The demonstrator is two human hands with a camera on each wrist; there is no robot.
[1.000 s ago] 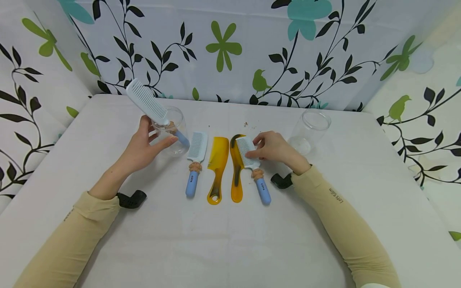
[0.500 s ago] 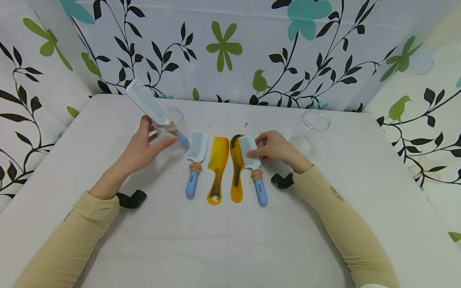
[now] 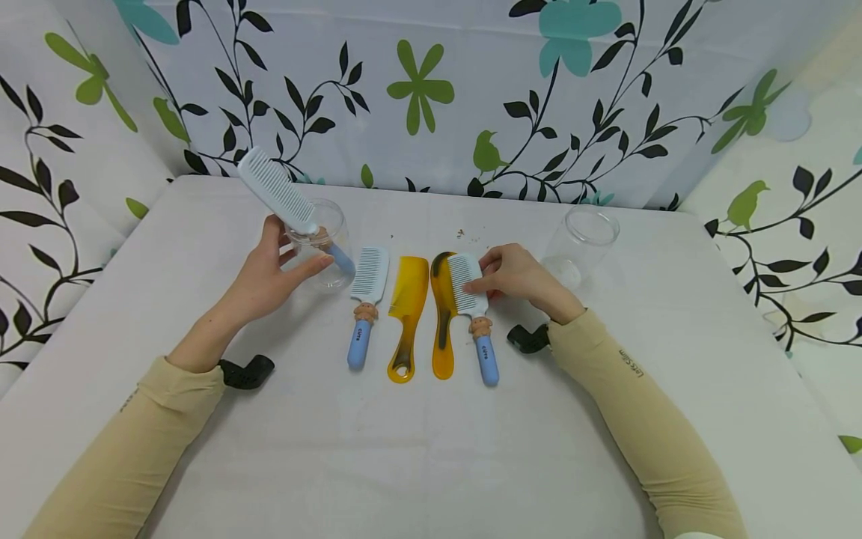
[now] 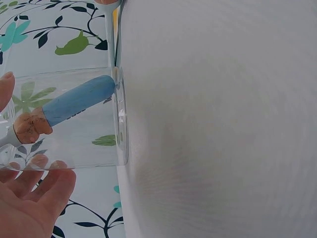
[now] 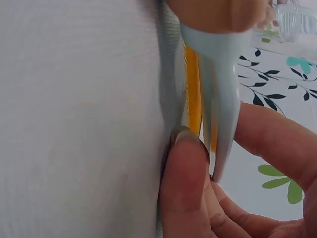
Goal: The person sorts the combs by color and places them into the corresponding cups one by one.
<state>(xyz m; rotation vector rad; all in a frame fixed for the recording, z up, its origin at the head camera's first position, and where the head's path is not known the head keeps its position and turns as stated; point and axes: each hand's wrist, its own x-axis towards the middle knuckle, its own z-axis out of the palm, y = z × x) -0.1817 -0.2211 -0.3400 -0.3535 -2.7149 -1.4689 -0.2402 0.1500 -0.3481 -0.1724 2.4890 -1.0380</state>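
My left hand (image 3: 259, 281) holds a clear jar (image 3: 337, 217) near its rim, thumb on one side and fingers on the other. A pale comb (image 3: 276, 187) leans in that jar, its blue handle (image 4: 81, 99) inside and its toothed head above the rim. My right hand (image 3: 515, 278) pinches the toothed head of another pale comb (image 3: 465, 288) between thumb and fingers; its blue handle points toward me. That comb overlaps an amber comb (image 3: 441, 352) in the head view. Left of them lie a second amber comb (image 3: 408, 292) and a third pale comb (image 3: 369, 277).
A second clear jar (image 3: 591, 224) stands upright at the back right, behind my right hand. Small brown crumbs (image 3: 461, 233) lie near the table's back. A patterned cloth (image 3: 417, 157) hangs behind the white table (image 3: 404, 464).
My right hand has shifted slightly right with the comb's head, and the comb's handle has swung a little left. My left hand and its jar stay put.
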